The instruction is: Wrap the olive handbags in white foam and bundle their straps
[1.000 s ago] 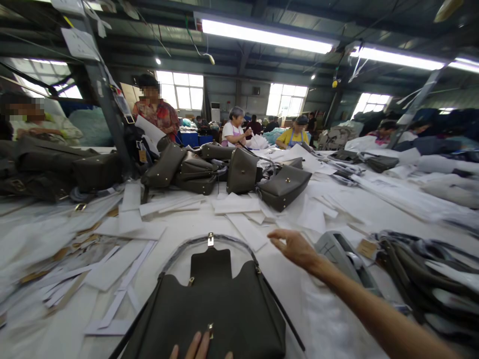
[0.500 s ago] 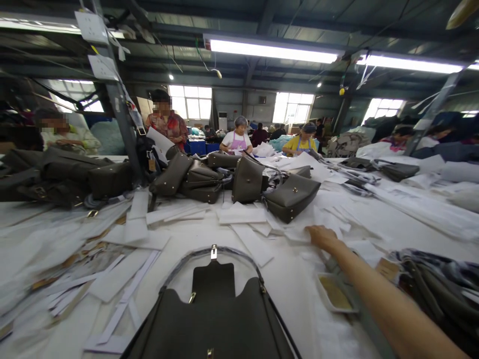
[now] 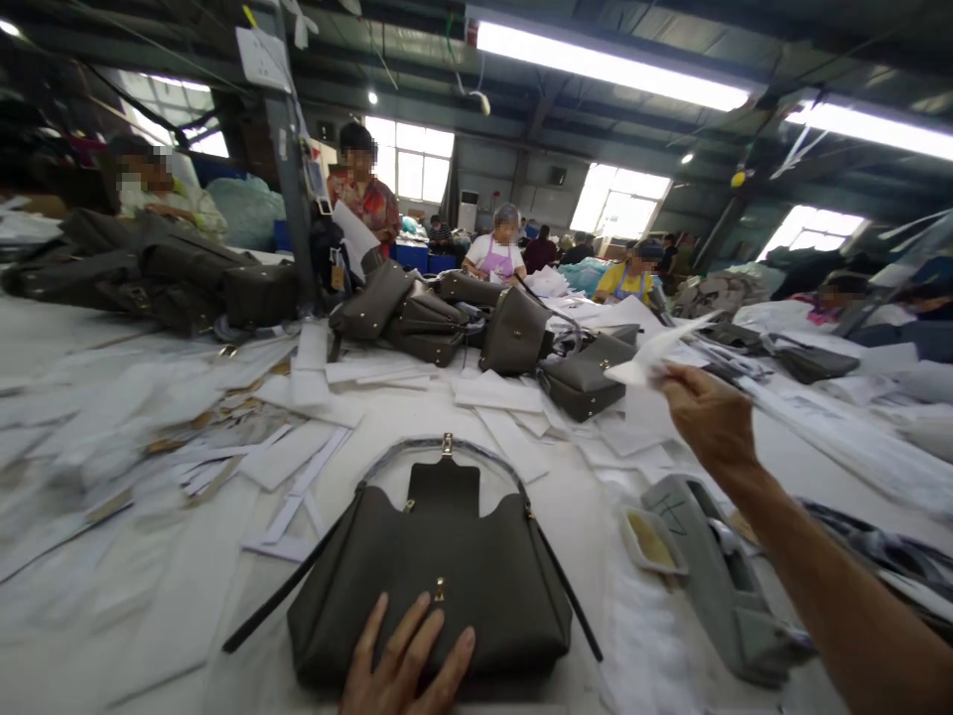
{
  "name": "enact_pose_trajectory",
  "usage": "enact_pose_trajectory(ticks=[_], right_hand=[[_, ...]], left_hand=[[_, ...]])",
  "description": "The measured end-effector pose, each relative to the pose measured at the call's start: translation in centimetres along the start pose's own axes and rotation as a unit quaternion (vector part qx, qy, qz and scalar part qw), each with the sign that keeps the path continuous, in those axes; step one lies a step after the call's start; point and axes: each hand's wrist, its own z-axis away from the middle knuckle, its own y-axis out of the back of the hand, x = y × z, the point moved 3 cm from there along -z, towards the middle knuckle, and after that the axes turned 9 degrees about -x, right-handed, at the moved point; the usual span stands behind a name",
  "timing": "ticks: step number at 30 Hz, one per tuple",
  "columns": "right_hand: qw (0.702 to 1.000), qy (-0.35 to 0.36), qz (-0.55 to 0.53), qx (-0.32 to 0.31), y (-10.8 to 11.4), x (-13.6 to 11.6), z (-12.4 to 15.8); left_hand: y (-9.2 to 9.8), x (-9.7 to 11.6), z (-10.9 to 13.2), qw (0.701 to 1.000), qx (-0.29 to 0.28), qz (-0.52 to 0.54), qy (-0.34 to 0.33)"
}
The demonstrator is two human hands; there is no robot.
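Observation:
A dark olive handbag point(image 3: 483, 576) stands on the table right in front of me. Its flap point(image 3: 445, 501) points away from me, and a wrapped handle arches behind it. Fingers spread, my left hand point(image 3: 409, 655) lies against the lower front of the bag, below its metal clasp point(image 3: 439, 589). Out to the right, my right hand point(image 3: 707, 412) is raised above the table, pinching a thin white sheet point(image 3: 659, 353) that looks like paper or foam. That sheet is blurred by motion.
A grey tape dispenser point(image 3: 715, 576) and a small tray point(image 3: 655, 544) with yellowish contents sit at right. Paper strips point(image 3: 298, 497) litter the left. More dark handbags point(image 3: 517, 333) lie across the back, near a metal post point(image 3: 290, 169). Several people work beyond.
My right hand has risen from the tabletop with a white sheet. My left hand has come into view on the bag. The camera has tilted downward, showing more of the bag.

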Motion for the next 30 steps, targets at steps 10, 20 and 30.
enact_pose_trajectory(ticks=[10,20,30], right_hand=[[0.843,0.477,-0.087,-0.232,-7.7,-20.1,23.7],[0.882,0.398,-0.041,-0.25,-9.8,-19.7,27.0],[0.88,0.387,-0.056,-0.271,-8.9,-18.8,26.2]], left_hand=[[1.5,1.1,0.4,0.985,-0.116,0.098,0.085],[8.2,-1.8,-0.8,0.967,-0.019,0.247,0.055],[0.3,-4.8,-4.3,0.888,-0.207,0.383,0.148]])
